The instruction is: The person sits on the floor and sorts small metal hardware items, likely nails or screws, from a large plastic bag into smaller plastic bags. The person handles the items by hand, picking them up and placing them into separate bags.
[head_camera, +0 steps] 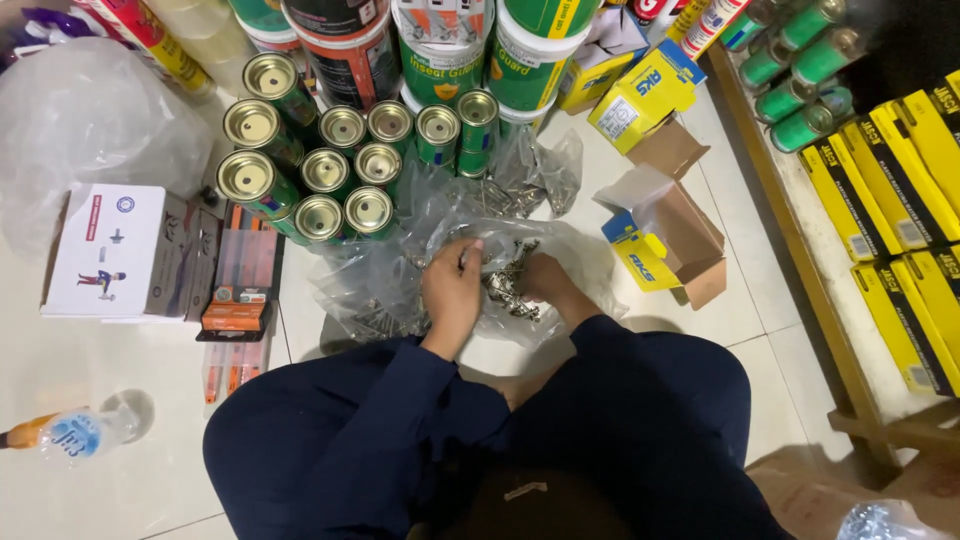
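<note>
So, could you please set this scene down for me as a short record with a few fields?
Left hand: left hand grips the clear crinkled plastic bag at its mouth
Right hand: right hand reaches in among the silvery metal screws
Behind bag: cluster of green cans with gold metal tops
Right side: open brown cardboard box with yellow-and-blue flaps
Left side: white flat carton
Surface: white tiled floor

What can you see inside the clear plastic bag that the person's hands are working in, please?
Inside the clear plastic bag lies a heap of small silvery metal screws. The left hand and right hand cover part of the heap.
</note>
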